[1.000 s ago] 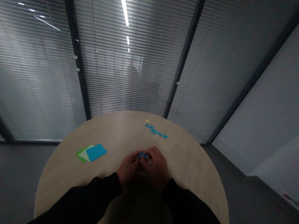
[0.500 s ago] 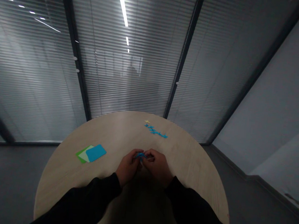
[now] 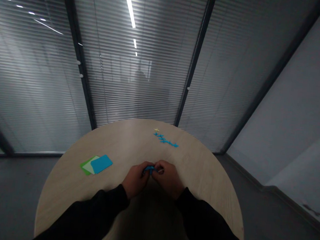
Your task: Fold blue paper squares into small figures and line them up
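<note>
Close to me over the round wooden table (image 3: 199, 188), a small piece of folded blue paper (image 3: 150, 169) is pinched between both hands. My left hand (image 3: 135, 178) grips its left side, with thumb and fingers closed. My right hand (image 3: 169, 176) is closed on its right side, fingers curled in. The fingers cover part of the paper, so its full shape is hidden. Farther back lie several small folded blue paper pieces (image 3: 162, 139) in a slanting row, with one small yellow folded piece (image 3: 156, 130) at the far end.
On the left of the table is a fanned stack of paper sheets, with a blue sheet (image 3: 101, 164) on top of pale green and bright green ones. Glass panels with blinds (image 3: 139, 96) stand behind the table's far edge. A pale wall (image 3: 291, 118) is at the right.
The fingers have shifted slightly on the blue paper, which now shows a flatter side. The view has moved a little; the sheets and the folded row lie as before.
</note>
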### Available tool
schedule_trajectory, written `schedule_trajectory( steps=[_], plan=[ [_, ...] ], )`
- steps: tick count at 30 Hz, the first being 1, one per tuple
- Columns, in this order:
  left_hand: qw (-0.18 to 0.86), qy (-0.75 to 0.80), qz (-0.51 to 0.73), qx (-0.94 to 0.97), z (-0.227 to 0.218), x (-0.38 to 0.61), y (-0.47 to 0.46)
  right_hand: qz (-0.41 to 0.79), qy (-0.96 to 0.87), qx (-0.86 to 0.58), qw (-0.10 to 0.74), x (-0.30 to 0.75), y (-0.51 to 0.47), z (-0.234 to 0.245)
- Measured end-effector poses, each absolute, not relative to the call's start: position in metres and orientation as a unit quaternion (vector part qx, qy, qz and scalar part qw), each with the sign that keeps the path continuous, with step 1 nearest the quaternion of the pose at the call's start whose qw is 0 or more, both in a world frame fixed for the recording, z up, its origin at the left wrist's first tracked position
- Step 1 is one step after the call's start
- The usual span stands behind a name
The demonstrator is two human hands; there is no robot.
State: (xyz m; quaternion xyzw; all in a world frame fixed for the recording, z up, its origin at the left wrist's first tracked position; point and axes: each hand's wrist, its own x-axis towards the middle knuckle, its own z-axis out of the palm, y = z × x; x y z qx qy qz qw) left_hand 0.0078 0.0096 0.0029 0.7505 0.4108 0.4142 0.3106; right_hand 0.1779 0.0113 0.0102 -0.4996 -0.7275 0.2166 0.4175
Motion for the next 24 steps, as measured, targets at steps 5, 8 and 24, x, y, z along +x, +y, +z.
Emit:
schedule_trajectory(
  steps=[5,8,24],
  plan=[
    [0.324,0.417,0.426,0.734,0.0062,0.0078,0.0096,0.216,-0.723,-0.506,0.419,0.1772,0.0128,0.0078],
    [0.322,0.428,0.423,0.731,0.0087,0.0073,0.0091,0.229,-0.714,-0.507,0.425,0.1764,0.0129,0.008],
    [0.496,0.344,0.446,0.66,0.0016,0.0064,0.0142,0.451,-0.625,-0.441,0.459,0.1817,0.0171,0.0085]
  ],
)
